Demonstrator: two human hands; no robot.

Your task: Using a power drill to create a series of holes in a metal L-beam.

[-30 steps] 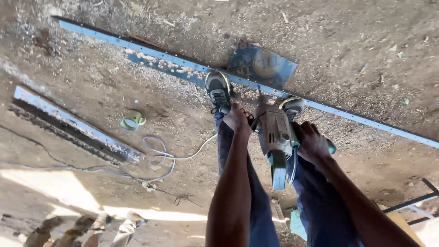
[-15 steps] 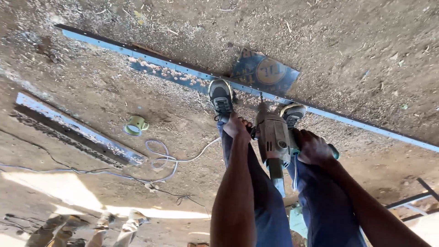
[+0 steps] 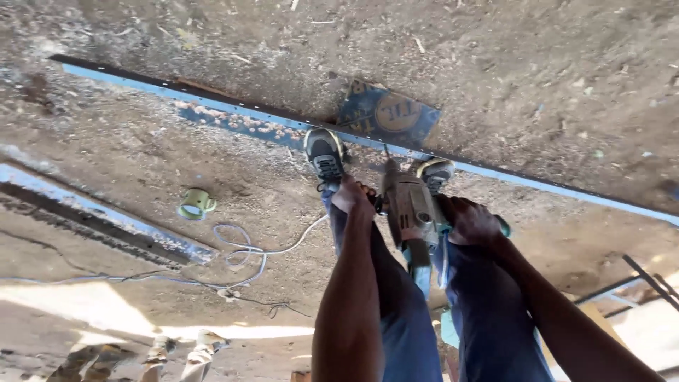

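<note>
Dusty brown earth strewn with wood chips and litter makes up the ground (image 3: 537, 78), lit by a strip of sun along its near edge. A long blue metal bar (image 3: 212, 106) crosses it from the far left corner towards the right edge, pale drilling swarf scattered along its middle stretch. A second metal bar (image 3: 99, 216) lies nearer, at the left edge, with a white cable (image 3: 247, 251) looped just off its end and a small green roll of tape (image 3: 196, 204) between the two bars. A blue printed sheet (image 3: 389, 113) lies against the long bar's far side.

Both forearms reach straight down over blue trousers. The left hand (image 3: 351, 196) is closed round the side handle of an electric drill (image 3: 410, 209), and the right hand (image 3: 470, 221) is wrapped round its rear grip. The drill stands nearly upright between the hands, its bit down on the long bar. A grey shoe (image 3: 324, 154) rests on the bar just left of the bit; the other shoe (image 3: 435, 172) sits just right of it.
</note>
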